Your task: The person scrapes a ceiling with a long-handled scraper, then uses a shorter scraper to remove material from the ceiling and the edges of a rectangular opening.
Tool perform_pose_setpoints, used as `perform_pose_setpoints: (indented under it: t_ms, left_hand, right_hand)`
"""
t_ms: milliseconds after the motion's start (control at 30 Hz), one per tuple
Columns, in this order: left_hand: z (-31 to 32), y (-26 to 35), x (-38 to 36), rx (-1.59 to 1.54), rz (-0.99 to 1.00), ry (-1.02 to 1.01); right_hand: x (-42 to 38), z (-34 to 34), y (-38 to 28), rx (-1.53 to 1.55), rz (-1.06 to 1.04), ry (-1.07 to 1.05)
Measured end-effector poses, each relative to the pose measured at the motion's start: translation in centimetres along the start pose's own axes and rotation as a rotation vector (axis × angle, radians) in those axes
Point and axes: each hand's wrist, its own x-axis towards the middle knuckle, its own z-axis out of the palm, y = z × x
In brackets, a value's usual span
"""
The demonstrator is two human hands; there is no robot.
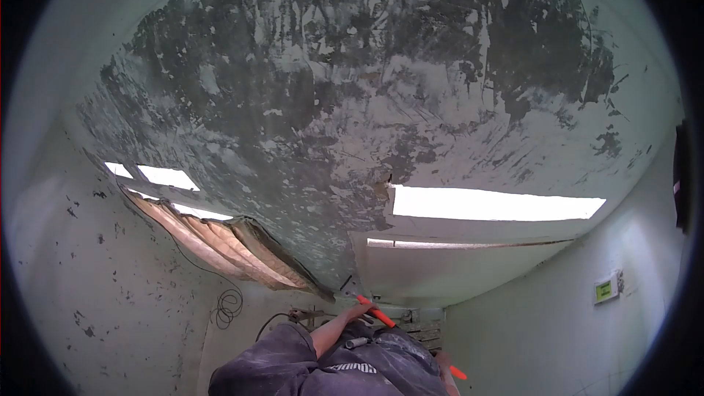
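My left hand (359,312) is closed round an orange-red bar (383,317) in front of my torso, low in the head view. The bar slants down to the right, and another orange piece (458,372) shows beyond my dusty dark shirt (293,367). Whether the two pieces are one tool is hidden. Beside that lower piece is part of my right hand or forearm (444,367); its fingers cannot be made out. A small grey cylindrical object (357,342) lies against the shirt.
A patchy grey and white plastered surface (293,103) spreads overhead. Bright window openings (499,204) are at right and left, with a crumpled beige cloth (220,246) at left. A coiled cable (229,306) hangs on the left wall, and a green-screened box (606,290) on the right wall.
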Motion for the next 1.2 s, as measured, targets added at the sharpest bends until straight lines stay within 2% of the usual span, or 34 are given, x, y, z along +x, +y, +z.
perform_pose_setpoints:
  t_ms: [67,133,233,300,367,400,467,500,567,600,667,700,767,800,833,900,933,967,1033,1100,1133,1167,1200]
  left_hand:
    - [0.3,-0.6,0.3,-0.242,0.03,-0.075]
    - [0.4,-1.1,0.3,-0.279,0.097,-0.017]
    - [-0.5,-2.4,0.7,-0.324,0.187,0.048]
    - [-1.3,-3.0,1.4,-0.333,0.209,0.059]
    - [-2.0,-3.2,1.6,-0.441,0.156,0.079]
    - [-2.4,-3.4,1.7,-0.439,0.151,0.08]
    - [-2.8,-3.4,1.9,-0.498,0.239,0.082]
    - [-2.7,-3.2,1.6,-0.495,0.236,0.08]
    - [-2.9,-2.3,1.0,-0.449,0.201,0.151]
    - [-3.0,-2.0,0.9,-0.447,0.203,0.149]
    - [-3.2,-2.4,1.3,-0.419,0.221,0.177]
    - [-3.2,-2.5,1.4,-0.419,0.222,0.177]
    - [-3.3,-2.4,1.3,-0.385,0.261,0.254]
    - [-3.4,-2.3,1.2,-0.389,0.265,0.255]
    - [-3.4,-2.2,1.3,-0.406,0.235,0.247]
    - [-3.3,-2.0,1.1,-0.43,0.206,0.241]
    - [-3.1,-2.0,0.8,-0.454,0.277,0.212]
    - [-2.9,-1.7,0.6,-0.478,0.352,0.18]
    - [-1.9,0.1,-0.8,-0.46,0.409,0.181]
    - [-0.8,2.9,-2.7,-0.436,0.464,0.185]
    - [-0.3,4.1,-3.6,-0.329,0.633,0.137]
    - [0.4,5.6,-4.8,-0.219,0.8,0.085]
    - [1.4,7.8,-7.0,-0.219,0.803,0.084]
  right_hand:
    - [0.0,-0.9,-0.3,-0.063,0.028,-0.022]
    - [-0.2,-1.9,-0.7,-0.019,-0.158,-0.076]
    - [-4.2,-8.3,-5.1,-0.206,-0.205,0.013]
    - [-8.9,-13.4,-9.8,-0.433,-0.259,0.442]
    - [-9.5,-16.3,-11.0,-0.404,-0.252,0.729]
    - [-10.9,-18.2,-12.2,-0.402,-0.248,0.724]
    - [-14.5,-23.0,-14.7,-0.427,0.018,0.471]
    - [-15.5,-25.2,-15.2,-0.425,0.021,0.47]
    - [-16.7,-29.4,-15.7,-0.035,-0.171,-0.342]
    - [-17.4,-31.1,-16.3,-0.034,-0.171,-0.338]
    - [-18.3,-33.3,-16.9,0.482,-0.625,-0.844]
    - [-17.6,-33.0,-16.5,0.482,-0.626,-0.845]
    - [-15.0,-31.0,-15.4,1.49,-1.365,-1.008]
    - [-14.0,-30.1,-14.4,1.699,-1.341,-0.806]
    - [-12.3,-29.0,-13.4,1.689,-1.345,-0.812]
    - [-8.3,-25.6,-11.4,2.377,-0.684,0.033]
    - [-7.2,-23.7,-10.2,2.564,-0.254,0.508]
    - [-6.5,-22.0,-9.3,2.56,-0.256,0.508]
    - [-5.4,-19.6,-8.3,1.685,0.024,0.605]
    - [-6.6,-16.9,-7.4,0.578,-0.149,0.841]
    - [-7.6,-16.0,-6.7,0.581,-0.147,0.838]
    - [-8.6,-15.3,-5.8,0.487,-0.055,0.912]
    - [-9.4,-15.0,-4.9,0.391,0.034,0.986]
